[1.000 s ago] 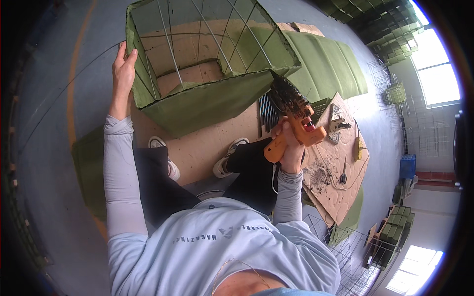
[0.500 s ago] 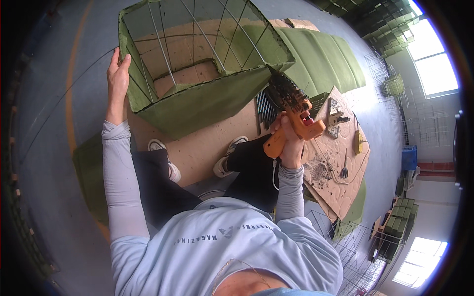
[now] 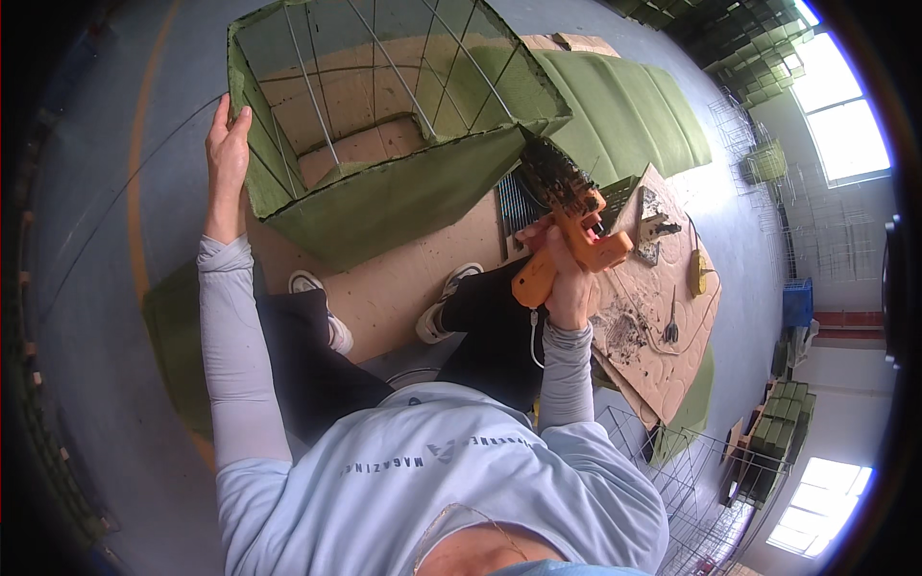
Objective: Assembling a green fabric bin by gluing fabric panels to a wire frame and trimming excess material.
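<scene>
A box-shaped wire frame covered in green matting [image 3: 384, 213] stands tilted in front of me, with thin metal rods crossing its open side. My left hand [image 3: 228, 154] lies against its left edge, thumb and fingers placed along the rim. In my right hand [image 3: 569, 278] is an orange glue gun [image 3: 536, 278], its front caked with dark residue and a white cable hanging from the grip. The nozzle points up and left, at the frame's right lower corner, where it seems to touch the dark-lined edge.
Cardboard [image 3: 394, 312] covers the floor under my feet. On the right, a cardboard sheet [image 3: 687, 355] bears scissors [image 3: 671, 331], a yellow-handled tool [image 3: 698, 278] and dark smears. Green matting sheets [image 3: 634, 110] lie beyond the frame. Wire grids [image 3: 663, 480] stand at lower right.
The green-covered frame and my left hand have shifted very slightly left. The glue gun's nozzle has moved a touch left along with the corner. My right hand keeps its grip.
</scene>
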A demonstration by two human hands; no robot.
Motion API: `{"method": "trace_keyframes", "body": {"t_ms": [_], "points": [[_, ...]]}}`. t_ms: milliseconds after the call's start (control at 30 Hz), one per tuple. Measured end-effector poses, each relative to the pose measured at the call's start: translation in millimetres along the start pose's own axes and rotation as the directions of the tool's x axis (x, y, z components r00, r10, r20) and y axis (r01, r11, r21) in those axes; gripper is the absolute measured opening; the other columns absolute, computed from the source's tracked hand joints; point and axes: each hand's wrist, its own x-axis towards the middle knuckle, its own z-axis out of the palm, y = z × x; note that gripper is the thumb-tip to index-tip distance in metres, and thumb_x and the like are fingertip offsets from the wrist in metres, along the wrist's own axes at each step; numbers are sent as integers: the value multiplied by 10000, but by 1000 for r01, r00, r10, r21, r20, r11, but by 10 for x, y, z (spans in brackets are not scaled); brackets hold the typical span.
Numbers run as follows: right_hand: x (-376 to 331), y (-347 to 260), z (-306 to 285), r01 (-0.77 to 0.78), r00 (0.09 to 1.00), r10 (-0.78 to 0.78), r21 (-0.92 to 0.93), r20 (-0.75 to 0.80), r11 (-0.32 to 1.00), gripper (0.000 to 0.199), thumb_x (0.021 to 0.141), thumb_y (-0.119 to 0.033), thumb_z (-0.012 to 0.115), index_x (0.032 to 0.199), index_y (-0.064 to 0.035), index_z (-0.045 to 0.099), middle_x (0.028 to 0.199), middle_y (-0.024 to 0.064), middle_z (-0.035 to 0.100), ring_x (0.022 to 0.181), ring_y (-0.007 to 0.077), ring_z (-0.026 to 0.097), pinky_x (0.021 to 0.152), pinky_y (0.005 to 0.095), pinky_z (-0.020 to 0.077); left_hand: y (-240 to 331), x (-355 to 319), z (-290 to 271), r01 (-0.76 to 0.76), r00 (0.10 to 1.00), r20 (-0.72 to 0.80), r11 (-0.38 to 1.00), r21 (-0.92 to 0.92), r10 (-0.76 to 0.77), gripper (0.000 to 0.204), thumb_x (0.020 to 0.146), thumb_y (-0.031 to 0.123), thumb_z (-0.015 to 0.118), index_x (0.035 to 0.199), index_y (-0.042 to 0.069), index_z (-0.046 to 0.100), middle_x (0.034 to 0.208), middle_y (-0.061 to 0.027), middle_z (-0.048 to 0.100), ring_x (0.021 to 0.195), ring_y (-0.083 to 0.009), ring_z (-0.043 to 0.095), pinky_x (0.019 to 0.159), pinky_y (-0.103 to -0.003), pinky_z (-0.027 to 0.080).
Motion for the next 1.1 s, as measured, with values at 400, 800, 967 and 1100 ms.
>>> {"method": "trace_keyframes", "body": {"t_ms": [400, 800, 967, 1100], "points": [[54, -109, -2, -48, 999, 48, -19, -7, 999, 183, 910, -93, 595, 1058, 3, 547, 824, 59, 586, 743, 166, 595, 704, 301, 482, -87, 33, -32, -27, 1000, -11, 1000, 14, 28, 613, 941, 198, 571, 1403, -104, 303, 1392, -212, 446, 1274, -227, 444, 1066, -301, 319], [-34, 7, 72, -58, 998, 58, 6, 14, 998, 207, 907, -119, 584, 1057, 16, 538, 858, 84, 562, 690, 161, 550, 619, 299, 469, -36, 4, -72, -9, 1000, -10, 1000, 20, 9, 623, 941, 214, 573, 1406, -100, 301, 1372, -211, 465, 1249, -222, 465, 1056, -296, 328], [-21, -17, -58, -56, 998, 56, -3, -33, 998, 257, 913, -110, 568, 1123, 33, 533, 932, 111, 596, 805, 201, 615, 745, 340, 518, 54, 58, 93, -17, 999, 36, 999, 47, 15, 641, 934, 250, 582, 1406, -90, 314, 1394, -221, 440, 1285, -239, 434, 1068, -308, 316], [-42, -56, -69, 2, 999, -5, 79, 38, 997, 273, 925, -125, 581, 1150, 20, 531, 1033, 89, 631, 1004, 217, 631, 901, 345, 505, -281, 243, -172, 5, 999, 45, 975, 221, -15, 639, 926, 373, 567, 1390, -31, 394, 1411, -186, 435, 1294, -261, 412, 1064, -326, 305]]}}
